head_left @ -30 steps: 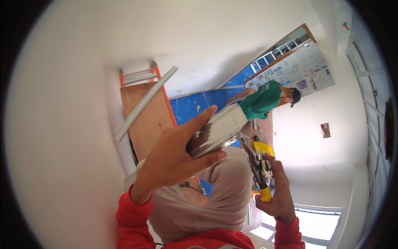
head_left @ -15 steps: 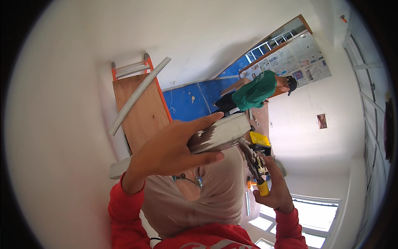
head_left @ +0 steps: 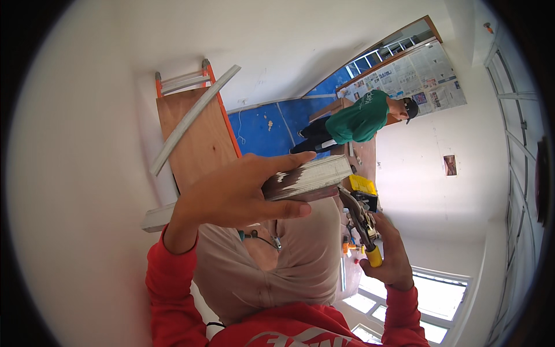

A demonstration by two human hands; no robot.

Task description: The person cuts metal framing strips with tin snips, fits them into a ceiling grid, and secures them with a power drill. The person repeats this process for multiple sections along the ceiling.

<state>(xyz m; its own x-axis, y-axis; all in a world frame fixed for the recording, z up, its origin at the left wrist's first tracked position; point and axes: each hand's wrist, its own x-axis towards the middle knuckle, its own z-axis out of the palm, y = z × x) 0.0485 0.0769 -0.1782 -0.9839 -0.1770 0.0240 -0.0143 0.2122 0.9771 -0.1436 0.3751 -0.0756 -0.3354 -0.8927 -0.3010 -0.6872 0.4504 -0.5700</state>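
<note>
My left hand (head_left: 231, 194) is closed around a wooden bar (head_left: 321, 172), fingers on its far side and thumb on the near side. White paint covers most of the bar, with a dark brown patch by my fingers. Its other end shows past my left wrist. In my right hand (head_left: 396, 257) are metal pliers (head_left: 359, 218) with a yellow grip. Their jaws are at the bar's right end, by its lower edge; whether they bite on anything I cannot tell. My lap lies below both hands.
An orange ladder (head_left: 226, 124) carries a plywood board (head_left: 199, 136) with a whitish strip (head_left: 196, 118) across it. A person in a green shirt (head_left: 361, 118) stands beyond, near a newspaper-covered panel (head_left: 425, 75). A yellow tray (head_left: 363, 185) and several tools lie past my right hand.
The pliers and my right hand have shifted slightly right and down. The bar's left end and my left hand have risen a little, and both hands keep their holds.
</note>
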